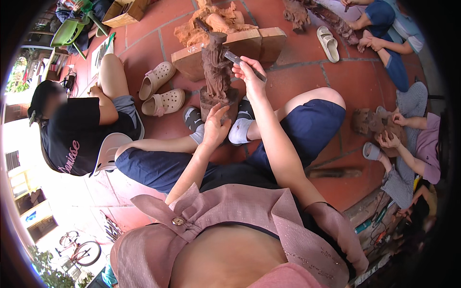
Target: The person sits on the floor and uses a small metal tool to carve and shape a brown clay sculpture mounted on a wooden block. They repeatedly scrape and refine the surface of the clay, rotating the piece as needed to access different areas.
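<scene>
A dark brown carved wooden statue (217,72) stands upright on its block base (206,102) in front of me, between my feet. My right hand (250,77) is closed around a chisel (232,57) with a flat grey blade. The blade points up and left, close to the statue's upper side; I cannot tell whether it touches. Lower down, my left hand (216,127) is at the near side of the base, fingers loosely apart and fingertips against or just before the wood. No tool shows in that hand.
Behind the statue lies a thick wooden block (192,60) with an orange-brown carving (211,21). Beige clogs (163,102) rest at left, beside a seated person in black (72,129). A white sandal (328,44) lies far right. Another person's hands (391,139) hold a carving at right.
</scene>
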Tool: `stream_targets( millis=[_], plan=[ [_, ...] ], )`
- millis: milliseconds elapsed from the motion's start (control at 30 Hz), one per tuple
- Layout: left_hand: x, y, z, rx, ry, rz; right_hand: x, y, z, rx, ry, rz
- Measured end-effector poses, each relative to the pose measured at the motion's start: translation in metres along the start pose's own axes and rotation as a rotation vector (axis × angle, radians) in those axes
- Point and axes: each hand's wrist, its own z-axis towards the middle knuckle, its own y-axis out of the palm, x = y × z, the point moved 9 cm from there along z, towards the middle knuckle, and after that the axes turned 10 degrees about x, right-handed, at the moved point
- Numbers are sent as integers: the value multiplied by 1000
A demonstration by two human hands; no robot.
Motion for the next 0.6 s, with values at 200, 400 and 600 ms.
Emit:
stream_targets(
  millis=[200,400,600],
  plan=[
    [3,-3,2,6,52,-1,4,-11,-7,76,32,3],
    [9,6,5,-6,42,-103,13,-4,-5,-3,72,91],
    [36,-7,15,96,124,-164,-4,4,-8,11,41,125]
  ],
)
